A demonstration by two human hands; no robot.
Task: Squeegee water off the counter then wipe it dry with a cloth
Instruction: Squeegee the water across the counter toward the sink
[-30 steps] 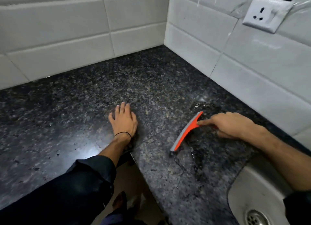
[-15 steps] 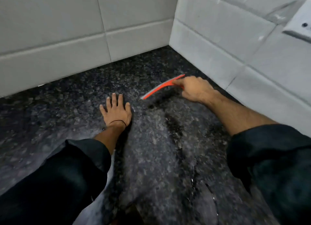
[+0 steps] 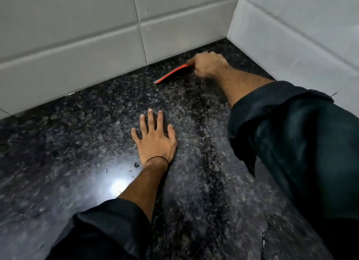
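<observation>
An orange squeegee [image 3: 172,73] with a grey blade edge lies against the dark speckled granite counter [image 3: 81,135], close to the back wall. My right hand [image 3: 208,65] is closed around its handle near the far corner; the handle itself is hidden under my fingers. My left hand [image 3: 155,139] rests flat on the counter with fingers spread, well in front of the squeegee. A thin black band circles that wrist. Dark wet streaks [image 3: 209,152] run down the counter between my two arms. No cloth is in view.
White tiled walls [image 3: 77,45] meet at a corner [image 3: 233,16] behind the squeegee and bound the counter at the back and right. A bright light glare [image 3: 118,185] reflects off the stone beside my left forearm. My dark sleeves cover the lower frame.
My right hand carried the squeegee from beside the sink at the right to the back corner by the wall. The view tilted so the sink and socket dropped out. My left hand stayed flat.
</observation>
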